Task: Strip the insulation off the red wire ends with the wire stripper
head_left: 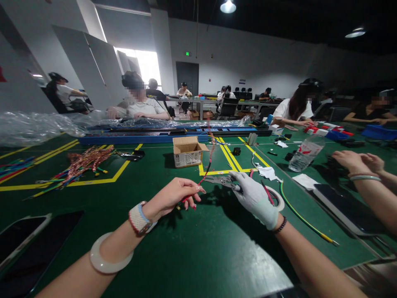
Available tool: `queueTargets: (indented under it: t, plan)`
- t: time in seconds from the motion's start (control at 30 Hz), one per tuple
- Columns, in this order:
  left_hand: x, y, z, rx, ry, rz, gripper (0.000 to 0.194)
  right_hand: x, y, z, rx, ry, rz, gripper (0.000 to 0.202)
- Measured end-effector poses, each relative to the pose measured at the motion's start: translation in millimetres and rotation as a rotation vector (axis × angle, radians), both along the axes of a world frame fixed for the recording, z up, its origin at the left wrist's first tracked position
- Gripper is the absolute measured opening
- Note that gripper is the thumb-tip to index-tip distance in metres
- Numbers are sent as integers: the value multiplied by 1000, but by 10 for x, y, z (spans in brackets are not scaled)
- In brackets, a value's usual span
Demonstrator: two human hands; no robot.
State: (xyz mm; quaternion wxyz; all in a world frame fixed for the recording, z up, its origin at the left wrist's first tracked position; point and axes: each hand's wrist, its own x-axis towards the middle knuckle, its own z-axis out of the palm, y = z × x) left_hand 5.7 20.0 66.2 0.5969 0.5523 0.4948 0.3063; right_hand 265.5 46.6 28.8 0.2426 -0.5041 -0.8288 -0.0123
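Note:
Near the middle of the view, my bare left hand [178, 195] pinches a thin red wire [204, 178] between thumb and fingers. The wire's upper part rises blurred in front of the box. My right hand [252, 198], in a pale glove, is closed around the handles of grey metal pliers [221, 181]. The pliers point left, and their jaws are at the wire just above my left fingertips. Whether the jaws grip it is too small to tell. A red and black wire piece [268, 193] and a white tape roll [280, 198] are beside my right hand.
A small cardboard box [188, 159] stands beyond my hands. Braided copper wires [89, 163] lie at left, phones [40, 252] at lower left. A green-yellow cable [299, 215], plastic bottle [305, 155] and another person's hands [353, 161] are at right. Long blue trays [142, 138] cross the back.

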Motion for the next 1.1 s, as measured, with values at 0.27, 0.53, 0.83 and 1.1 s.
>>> queueTargets:
  t: [0.27,0.53,0.83,1.1]
  plan:
    - [59,-32,-28,-15,-43,-22,22,3,-21,-71,63,-7,-8,30]
    - [65,-29,-70,56,-72,-60,28,-78,-89,16,-268,100,37,20]
    - [7,-18,-12,409,306,-90,34,-49,-151,7,-830,376,195,41]
    - [-128,33,-46,849,622,-194,29,3,-168,51,-1239,541,419,45]
